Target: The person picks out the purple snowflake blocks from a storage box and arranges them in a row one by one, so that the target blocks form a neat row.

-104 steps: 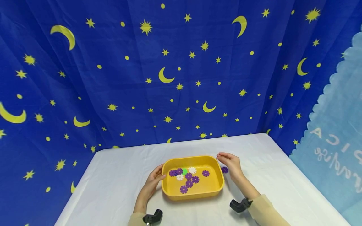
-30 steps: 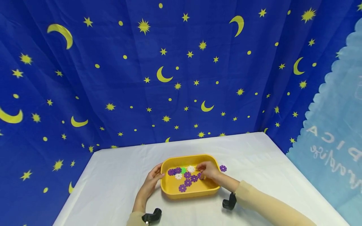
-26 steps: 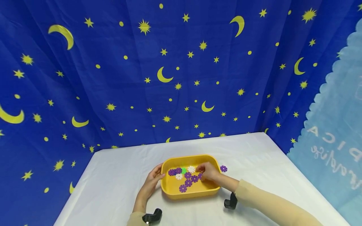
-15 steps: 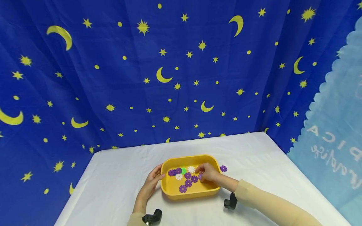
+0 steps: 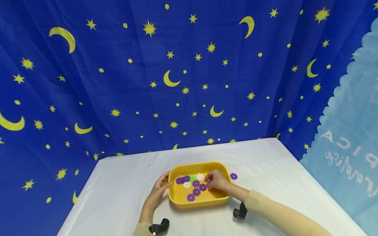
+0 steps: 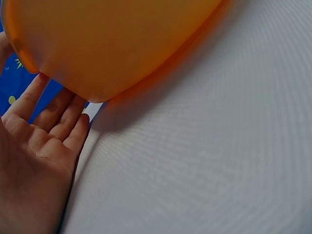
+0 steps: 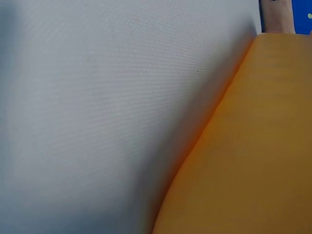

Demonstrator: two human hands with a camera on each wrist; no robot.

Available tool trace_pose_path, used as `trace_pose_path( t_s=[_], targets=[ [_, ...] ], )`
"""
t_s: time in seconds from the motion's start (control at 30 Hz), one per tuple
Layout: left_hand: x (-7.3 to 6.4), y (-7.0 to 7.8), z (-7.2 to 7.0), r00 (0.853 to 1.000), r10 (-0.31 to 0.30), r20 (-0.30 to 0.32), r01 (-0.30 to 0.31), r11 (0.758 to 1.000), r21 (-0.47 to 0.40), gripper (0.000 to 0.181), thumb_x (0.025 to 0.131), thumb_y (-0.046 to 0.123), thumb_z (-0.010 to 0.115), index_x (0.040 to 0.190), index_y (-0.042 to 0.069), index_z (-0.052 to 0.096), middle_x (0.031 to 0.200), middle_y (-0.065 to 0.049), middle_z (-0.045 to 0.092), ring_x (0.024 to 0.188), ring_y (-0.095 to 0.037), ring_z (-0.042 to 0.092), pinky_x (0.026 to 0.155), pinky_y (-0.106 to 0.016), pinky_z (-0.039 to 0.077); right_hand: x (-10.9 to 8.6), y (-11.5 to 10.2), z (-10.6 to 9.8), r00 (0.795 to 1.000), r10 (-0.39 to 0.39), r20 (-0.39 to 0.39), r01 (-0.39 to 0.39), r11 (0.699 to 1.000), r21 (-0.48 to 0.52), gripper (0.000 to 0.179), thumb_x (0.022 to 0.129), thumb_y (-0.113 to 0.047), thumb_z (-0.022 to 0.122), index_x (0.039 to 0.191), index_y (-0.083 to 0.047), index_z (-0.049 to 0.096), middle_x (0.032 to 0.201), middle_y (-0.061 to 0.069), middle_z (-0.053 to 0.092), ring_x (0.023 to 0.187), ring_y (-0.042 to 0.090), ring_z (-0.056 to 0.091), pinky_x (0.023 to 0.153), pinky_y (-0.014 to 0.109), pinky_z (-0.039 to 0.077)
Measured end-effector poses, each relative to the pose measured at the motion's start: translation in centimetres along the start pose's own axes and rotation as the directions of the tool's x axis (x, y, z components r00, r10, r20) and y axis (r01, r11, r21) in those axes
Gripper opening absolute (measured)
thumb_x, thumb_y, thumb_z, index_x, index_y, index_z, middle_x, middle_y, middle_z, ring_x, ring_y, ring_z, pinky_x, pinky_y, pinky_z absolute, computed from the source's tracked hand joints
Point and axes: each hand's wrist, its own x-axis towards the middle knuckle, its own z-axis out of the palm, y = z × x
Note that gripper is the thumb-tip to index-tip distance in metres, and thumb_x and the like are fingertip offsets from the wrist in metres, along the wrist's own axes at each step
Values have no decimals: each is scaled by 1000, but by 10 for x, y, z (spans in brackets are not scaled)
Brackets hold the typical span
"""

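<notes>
Purple disc [image 5: 208, 183], mostly hidden by right grip [image 5: 218, 180], pinch unclear

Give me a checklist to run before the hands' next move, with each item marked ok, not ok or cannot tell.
1. Left hand at the tray: ok, it touches the left side.
2. Tray upright on the table: ok, it appears to sit flat.
3. Right hand over the tray's inside: ok, it reaches in from the right.
4. Purple piece securely pinched: cannot tell, the fingers partly cover it.
5. All pieces in the tray: not ok, one stray piece lies beyond the right side.
</notes>
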Motion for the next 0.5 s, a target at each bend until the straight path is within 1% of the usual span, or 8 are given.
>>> trace_pose_path(
  t_s=[0.1,0.17,0.27,0.33,0.4,0.5],
  targets=[
    [0,0,0,1000,13,2,-13,1000,0,57,90,6,56,143,-2,36,148,-23,39,136,-34,38,105,-20,41,1,0,0,1000,2,-11,-2,1000,-12,22,64,13,75,82,2,70,77,8,69,68,12,51,60,21,50],
    [0,-1,0,1000,12,0,-12,1000,-10,57,90,5,56,143,-3,36,147,-23,39,136,-33,38,99,-14,42,1,0,0,1000,13,-16,-13,1000,0,22,64,13,75,82,2,70,78,8,69,67,12,52,59,22,51],
    [1,-2,-1,1000,9,-1,-9,1000,-16,56,91,4,55,143,-3,35,148,-24,38,136,-31,39,96,-10,42,2,1,1,998,50,-22,-49,997,54,24,64,13,76,85,3,69,79,9,67,66,13,52,56,24,55],
    [1,-2,-1,1000,5,-2,-5,1000,-17,57,90,4,56,143,-3,35,148,-23,38,136,-30,38,96,-10,42,3,1,1,996,85,-25,-82,992,99,27,63,14,76,87,4,69,79,9,65,65,13,52,55,24,55],
    [1,-2,-1,1000,3,-2,-3,1000,-14,57,90,5,56,143,-2,36,148,-22,39,136,-31,38,98,-12,42,4,1,1,994,105,-28,-100,987,129,28,64,14,76,89,5,68,79,10,63,65,13,52,55,24,56],
    [1,-2,-2,1000,2,-1,-2,1000,-7,57,90,6,57,143,-1,36,148,-21,39,137,-32,38,104,-19,41,4,1,1,993,117,-31,-111,982,152,27,66,12,76,91,6,68,81,11,65,65,13,53,56,24,56]
  ],
)
